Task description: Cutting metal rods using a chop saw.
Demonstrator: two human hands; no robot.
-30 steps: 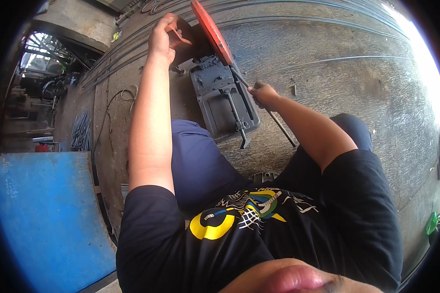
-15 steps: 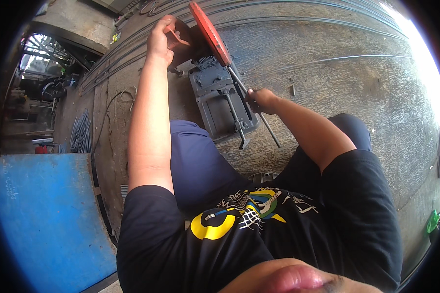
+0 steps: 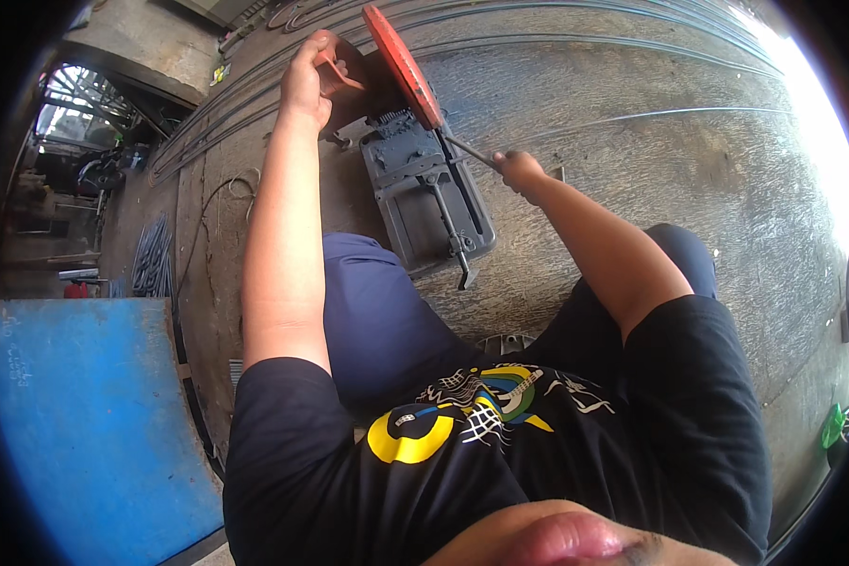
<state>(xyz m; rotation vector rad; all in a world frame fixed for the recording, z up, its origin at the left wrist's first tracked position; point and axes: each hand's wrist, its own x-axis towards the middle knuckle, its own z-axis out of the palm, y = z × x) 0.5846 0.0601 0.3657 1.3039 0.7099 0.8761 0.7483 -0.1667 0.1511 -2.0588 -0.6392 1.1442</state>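
Observation:
A cut-off saw (image 3: 426,184) with a dark base and a red blade guard (image 3: 402,66) stands on the floor between my legs. My left hand (image 3: 304,80) is wrapped round its red handle (image 3: 338,75), left of the guard. To the right of the base, my right hand (image 3: 521,174) is closed on a thin metal rod (image 3: 472,151). The rod's far end reaches to the lower edge of the guard, where the contact is hidden. A clamp screw (image 3: 448,219) lies along the base's near part.
Long thin metal rods (image 3: 575,40) run across the floor at the back. A blue metal panel (image 3: 94,406) fills the lower left, with a bundle of rods (image 3: 151,255) beyond it. A cable (image 3: 203,222) curves over the floor left of the saw.
My right hand has moved right and slightly up, away from the saw base. The rod has swung from pointing toward me to slanting out rightward. My left hand stays on the handle.

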